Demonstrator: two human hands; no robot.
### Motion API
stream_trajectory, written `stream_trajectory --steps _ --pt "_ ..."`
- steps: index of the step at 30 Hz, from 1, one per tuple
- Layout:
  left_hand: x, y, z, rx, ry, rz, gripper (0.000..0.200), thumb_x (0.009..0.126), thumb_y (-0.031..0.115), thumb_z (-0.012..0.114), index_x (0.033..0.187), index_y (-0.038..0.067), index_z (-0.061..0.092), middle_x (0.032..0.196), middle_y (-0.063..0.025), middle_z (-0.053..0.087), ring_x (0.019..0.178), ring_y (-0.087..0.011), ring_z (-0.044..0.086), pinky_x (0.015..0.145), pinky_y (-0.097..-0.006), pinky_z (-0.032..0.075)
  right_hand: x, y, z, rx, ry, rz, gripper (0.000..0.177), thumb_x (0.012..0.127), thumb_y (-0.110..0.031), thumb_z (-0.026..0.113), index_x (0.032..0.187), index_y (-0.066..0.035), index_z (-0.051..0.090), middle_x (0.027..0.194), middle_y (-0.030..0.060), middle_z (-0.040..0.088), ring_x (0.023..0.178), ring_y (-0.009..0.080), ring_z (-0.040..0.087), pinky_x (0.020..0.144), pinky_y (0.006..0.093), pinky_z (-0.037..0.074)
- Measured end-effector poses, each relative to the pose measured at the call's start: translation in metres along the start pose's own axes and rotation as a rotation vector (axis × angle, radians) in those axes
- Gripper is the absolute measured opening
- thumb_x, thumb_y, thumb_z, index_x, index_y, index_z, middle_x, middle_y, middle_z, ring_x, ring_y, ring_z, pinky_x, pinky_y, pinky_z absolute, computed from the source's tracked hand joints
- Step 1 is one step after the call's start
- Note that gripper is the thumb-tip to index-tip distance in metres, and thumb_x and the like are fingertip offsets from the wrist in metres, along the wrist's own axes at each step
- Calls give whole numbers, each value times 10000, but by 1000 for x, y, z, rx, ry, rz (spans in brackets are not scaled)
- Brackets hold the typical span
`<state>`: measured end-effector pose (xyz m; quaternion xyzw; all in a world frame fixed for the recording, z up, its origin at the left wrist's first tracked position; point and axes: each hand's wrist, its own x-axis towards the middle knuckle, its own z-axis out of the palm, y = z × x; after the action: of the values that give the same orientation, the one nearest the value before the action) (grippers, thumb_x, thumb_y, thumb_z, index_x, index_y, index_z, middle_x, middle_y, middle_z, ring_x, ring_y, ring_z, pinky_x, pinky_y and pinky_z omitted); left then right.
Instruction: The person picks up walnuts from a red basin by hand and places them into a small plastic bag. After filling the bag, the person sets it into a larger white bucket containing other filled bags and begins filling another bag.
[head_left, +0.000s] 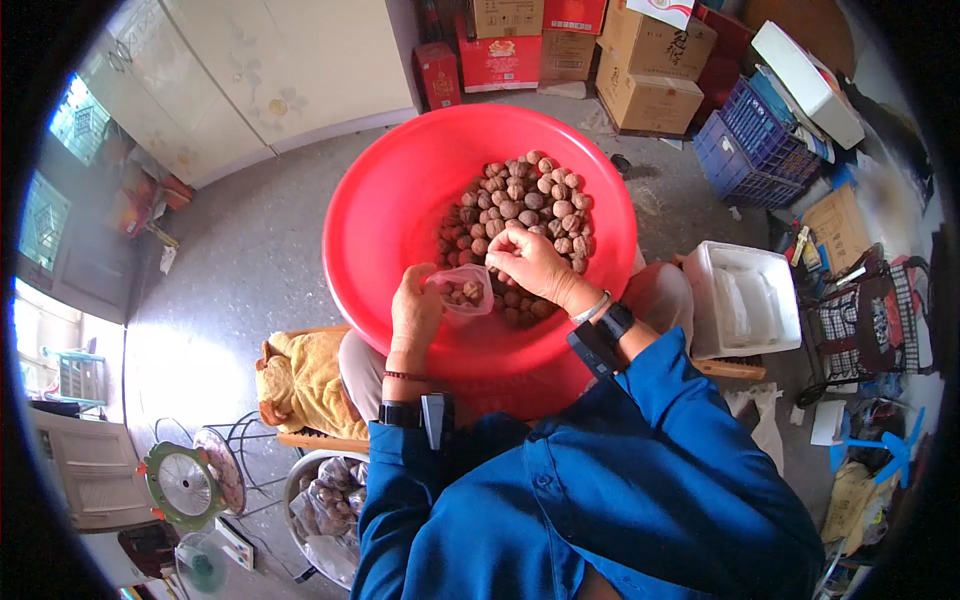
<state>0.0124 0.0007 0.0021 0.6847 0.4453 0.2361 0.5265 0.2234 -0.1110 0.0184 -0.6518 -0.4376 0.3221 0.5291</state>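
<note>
A large red basin [375,230] holds many brown walnuts [510,209], heaped toward its right side. Over the basin, my left hand [415,305] is closed on a small clear plastic bag [478,273] with some walnuts inside. My right hand [528,262] is beside the bag's right edge, its thumb and fingertips pinched together at the rim of the bag. Whether a walnut is also between those fingers cannot be seen.
A white foam box [707,300] stands right of the basin, with blue crates [735,165] behind. Cardboard boxes [650,100] are stacked at the back. Lower left are bagged walnuts [330,500] in a metal basin and a yellow cloth [308,385].
</note>
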Motion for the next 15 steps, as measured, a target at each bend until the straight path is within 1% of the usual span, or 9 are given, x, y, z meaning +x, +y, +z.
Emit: stream_trajectory --steps 1,2,5,6,7,9,11,14,15 --pt "0 0 -1 -12 -13 -14 339 966 83 558 1292 27 631 856 -142 715 648 -179 652 575 -333 529 -3 -10 0 179 -62 75 131 945 -157 723 975 -40 671 832 48 725 734 146 701 671 306 582" --pt "0 1 -1 -23 -27 -27 337 966 83 557 1290 26 631 870 -141 717 651 -178 652 575 -328 532 -4 -18 -1 210 -134 56 127 995 -128 689 1058 -24 655 906 35 710 779 124 701 680 270 593" --pt "1 -2 4 -143 -7 -24 334 967 85 554 1287 26 631 872 -129 711 649 -172 647 575 -319 535 -3 -14 1 418 -265 -23 221 1013 -198 694 1143 -25 655 918 42 711 825 130 711 703 284 612" --pt "-3 5 2 -97 -7 -22 335 967 87 555 1288 29 630 871 -123 704 639 -166 640 567 -316 533 -1 -13 0 359 -232 -62 228 1019 -215 691 1135 -22 661 903 43 696 838 138 718 707 296 616" --pt "-3 3 2 -100 -12 -25 335 967 87 555 1288 29 630 871 -123 704 639 -166 640 567 -316 533 -1 -12 -1 369 -169 2 187 1020 -204 686 1090 -31 672 879 22 678 820 123 708 693 279 604" --pt "1 0 1 -71 -9 -35 340 962 87 563 1290 31 633 853 -116 700 644 -160 640 563 -321 532 1 -8 -7 177 -89 15 158 1021 -199 680 1050 -44 675 872 4 670 765 98 679 657 261 579" --pt "2 -3 0 -51 -10 -30 346 959 90 566 1292 33 638 833 -113 701 639 -161 641 557 -327 531 3 1 -6 135 -69 13 149 1015 -201 684 1031 -53 675 859 -10 665 695 81 637 619 249 547" --pt "2 -2 0 -40 6 -21 350 956 93 563 1292 33 643 795 -109 696 612 -167 638 551 -327 527 0 3 -3 19 -79 40 196 950 -229 753 953 -41 697 795 21 693 679 93 643 621 293 544" --pt "4 -4 2 -33 13 17 356 955 89 555 1296 35 640 788 -113 695 598 -166 635 544 -324 524 1 5 -1 -43 -119 37 264 950 -298 755 923 -41 702 770 58 708 668 130 651 637 325 547"
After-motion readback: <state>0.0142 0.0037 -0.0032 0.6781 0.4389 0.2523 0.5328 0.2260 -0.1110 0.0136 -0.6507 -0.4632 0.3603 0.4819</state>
